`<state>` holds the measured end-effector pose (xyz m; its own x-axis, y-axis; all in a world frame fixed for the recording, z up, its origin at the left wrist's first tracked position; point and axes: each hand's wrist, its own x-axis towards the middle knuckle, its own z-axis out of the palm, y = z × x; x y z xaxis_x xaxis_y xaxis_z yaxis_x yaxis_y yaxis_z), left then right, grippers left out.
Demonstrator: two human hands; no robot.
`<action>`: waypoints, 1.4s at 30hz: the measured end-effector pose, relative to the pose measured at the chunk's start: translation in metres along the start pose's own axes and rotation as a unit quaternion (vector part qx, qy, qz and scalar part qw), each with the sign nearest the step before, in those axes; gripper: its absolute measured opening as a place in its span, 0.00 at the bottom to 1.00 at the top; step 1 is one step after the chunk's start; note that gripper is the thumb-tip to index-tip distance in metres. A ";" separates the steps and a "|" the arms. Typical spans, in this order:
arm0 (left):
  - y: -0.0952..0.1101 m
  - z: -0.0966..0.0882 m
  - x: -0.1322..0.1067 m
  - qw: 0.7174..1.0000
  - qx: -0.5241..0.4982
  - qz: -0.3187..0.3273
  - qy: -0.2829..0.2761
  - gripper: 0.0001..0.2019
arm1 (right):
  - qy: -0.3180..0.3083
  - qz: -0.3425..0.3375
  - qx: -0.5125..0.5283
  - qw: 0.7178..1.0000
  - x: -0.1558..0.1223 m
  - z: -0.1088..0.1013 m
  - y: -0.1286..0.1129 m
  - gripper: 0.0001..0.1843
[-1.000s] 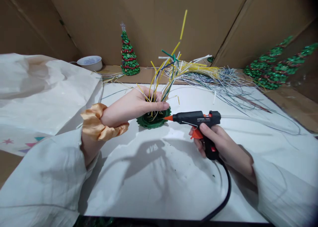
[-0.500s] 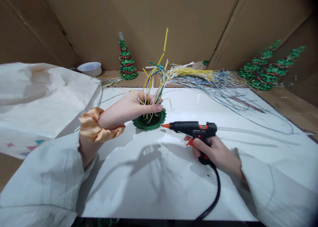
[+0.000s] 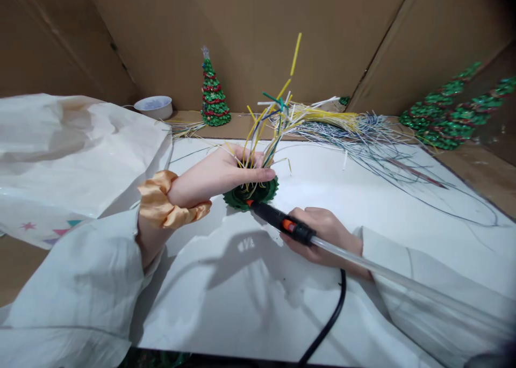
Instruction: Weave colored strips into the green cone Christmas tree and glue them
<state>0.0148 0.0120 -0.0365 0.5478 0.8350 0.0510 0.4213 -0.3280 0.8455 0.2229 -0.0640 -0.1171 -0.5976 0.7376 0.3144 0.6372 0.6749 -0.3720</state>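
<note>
My left hand (image 3: 220, 173) is closed round a bunch of thin yellow, white and green sticks (image 3: 269, 122) that stand upright on a round green scalloped base (image 3: 250, 194) on the white sheet. An orange scrunchie (image 3: 167, 207) sits on that wrist. My right hand (image 3: 325, 238) grips a black glue gun (image 3: 278, 222), tilted so its orange tip touches the near edge of the green base. A clear glue stick (image 3: 387, 274) juts from the gun's back toward me. The black cord (image 3: 328, 322) trails down to the near edge.
A small green beaded tree (image 3: 213, 95) and a white bowl (image 3: 153, 106) stand at the back. A heap of loose coloured sticks (image 3: 358, 129) lies behind the base. More green trees (image 3: 451, 113) lean at the right. Crumpled white paper (image 3: 68, 148) covers the left. Cardboard walls enclose the space.
The glue gun swung from lying level at the right of the base to pointing at it, tip now touching its near edge. My left hand kept its hold on the sticks.
</note>
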 end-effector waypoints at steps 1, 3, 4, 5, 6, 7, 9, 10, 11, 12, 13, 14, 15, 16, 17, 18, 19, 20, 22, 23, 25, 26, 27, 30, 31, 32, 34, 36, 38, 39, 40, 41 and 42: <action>0.000 0.000 0.000 1.000 -0.002 0.002 -0.003 0.13 | -0.003 -0.013 -0.014 1.000 0.000 0.001 0.001 0.07; 0.000 -0.001 0.000 1.000 -0.007 0.007 -0.010 0.12 | -0.010 -0.028 -0.035 0.999 0.000 0.002 0.004 0.07; 0.000 -0.001 0.000 1.000 -0.010 0.010 -0.012 0.12 | -0.015 -0.030 -0.040 0.999 0.000 0.003 0.005 0.07; 0.000 -0.001 0.000 1.000 -0.012 0.012 -0.013 0.12 | -0.019 -0.028 -0.042 0.999 0.001 0.003 0.005 0.07; 0.001 -0.001 0.000 1.000 -0.013 0.013 -0.014 0.12 | -0.022 -0.024 -0.043 0.999 0.001 0.003 0.005 0.07; 0.001 -0.001 0.000 1.000 -0.013 0.013 -0.014 0.11 | -0.024 -0.020 -0.044 0.999 0.001 0.002 0.006 0.07; 0.001 -0.001 0.000 1.000 -0.014 0.010 -0.016 0.11 | -0.029 -0.015 -0.046 0.998 0.002 0.002 0.005 0.08; 0.001 -0.001 0.000 1.000 -0.014 0.007 -0.017 0.11 | -0.033 -0.014 -0.047 0.998 0.002 0.002 0.005 0.08; 0.001 0.000 -0.001 1.000 -0.014 0.005 -0.017 0.12 | -0.037 -0.013 -0.047 0.998 0.003 0.002 0.005 0.08; 0.001 0.000 -0.001 1.000 -0.014 0.003 -0.015 0.12 | -0.039 -0.011 -0.047 0.998 0.003 0.002 0.005 0.08; 0.001 0.000 -0.001 1.000 -0.015 0.002 -0.013 0.12 | -0.040 -0.009 -0.047 0.998 0.003 0.001 0.005 0.08; 0.000 0.000 -0.001 1.000 -0.016 0.002 -0.011 0.12 | -0.038 -0.007 -0.048 0.998 0.004 0.001 0.004 0.08; 0.000 0.001 -0.001 1.000 -0.018 0.004 -0.008 0.12 | -0.034 -0.006 -0.049 0.998 0.004 0.001 0.004 0.08; -0.001 0.001 -0.001 1.000 -0.020 0.007 -0.006 0.12 | -0.030 -0.006 -0.050 0.998 0.004 0.001 0.004 0.08; -0.001 0.001 -0.001 1.000 -0.022 0.009 -0.007 0.12 | -0.027 -0.007 -0.050 0.998 0.005 0.001 0.004 0.08; -0.001 0.001 0.000 1.000 -0.022 0.011 -0.007 0.12 | -0.026 -0.009 -0.048 0.998 0.005 0.001 0.005 0.08; -0.001 0.001 0.000 1.000 -0.022 0.012 -0.007 0.12 | -0.026 -0.012 -0.047 0.998 0.005 0.000 0.005 0.08; -0.001 0.001 0.000 1.000 -0.021 0.013 -0.008 0.12 | -0.027 -0.013 -0.046 0.998 0.006 0.000 0.005 0.08; -0.001 0.001 -0.001 1.000 -0.019 0.013 -0.006 0.12 | -0.030 -0.015 -0.048 0.998 0.006 0.000 0.005 0.08; 0.000 0.001 -0.001 1.000 -0.020 0.013 -0.005 0.12 | -0.029 -0.015 -0.053 0.998 0.006 0.001 0.005 0.08; 0.000 0.000 -0.001 1.000 -0.021 0.013 -0.005 0.11 | -0.024 -0.013 -0.070 0.997 0.006 0.001 0.004 0.09; 0.000 0.000 -0.001 1.000 -0.021 0.013 -0.006 0.11 | -0.021 -0.011 -0.079 0.997 0.007 0.001 0.004 0.09; 0.000 0.000 -0.001 1.000 -0.021 0.012 -0.007 0.11 | -0.016 -0.005 -0.086 0.996 0.008 0.001 0.003 0.10; 0.000 0.000 -0.001 1.000 -0.020 0.011 -0.006 0.10 | -0.015 0.021 -0.082 0.996 0.010 -0.001 0.000 0.10; 0.000 0.000 -0.001 1.000 -0.020 0.010 -0.006 0.10 | -0.017 0.027 -0.073 0.997 0.011 -0.003 -0.001 0.11; 0.000 0.000 -0.001 1.000 -0.020 0.010 -0.006 0.10 | -0.020 0.030 -0.064 0.997 0.012 -0.004 -0.002 0.11; -0.001 0.000 -0.001 1.000 -0.019 0.008 -0.007 0.10 | -0.022 0.029 -0.048 0.998 0.012 -0.005 -0.002 0.11; -0.001 0.000 -0.001 1.000 -0.019 0.005 -0.008 0.10 | -0.020 0.023 -0.037 0.999 0.012 -0.006 0.000 0.12; -0.001 0.000 0.000 1.000 -0.020 0.001 -0.009 0.10 | -0.018 0.019 -0.026 0.999 0.012 -0.006 0.002 0.12; -0.001 0.000 0.000 1.000 -0.020 0.001 -0.010 0.10 | -0.019 0.018 -0.021 0.999 0.012 -0.006 0.003 0.13; 0.000 0.000 0.000 1.000 -0.021 0.001 -0.011 0.10 | -0.020 0.018 -0.016 1.000 0.012 -0.005 0.004 0.13; 0.000 0.000 -0.001 1.000 -0.021 0.002 -0.011 0.10 | -0.021 0.020 -0.012 1.000 0.012 -0.005 0.004 0.13; 0.000 0.000 -0.001 1.000 -0.021 0.002 -0.011 0.10 | -0.022 0.022 -0.009 0.999 0.012 -0.005 0.005 0.13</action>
<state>0.0143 0.0113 -0.0362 0.5658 0.8235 0.0420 0.3892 -0.3116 0.8669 0.2215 -0.0517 -0.1111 -0.5898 0.7650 0.2587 0.6716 0.6426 -0.3690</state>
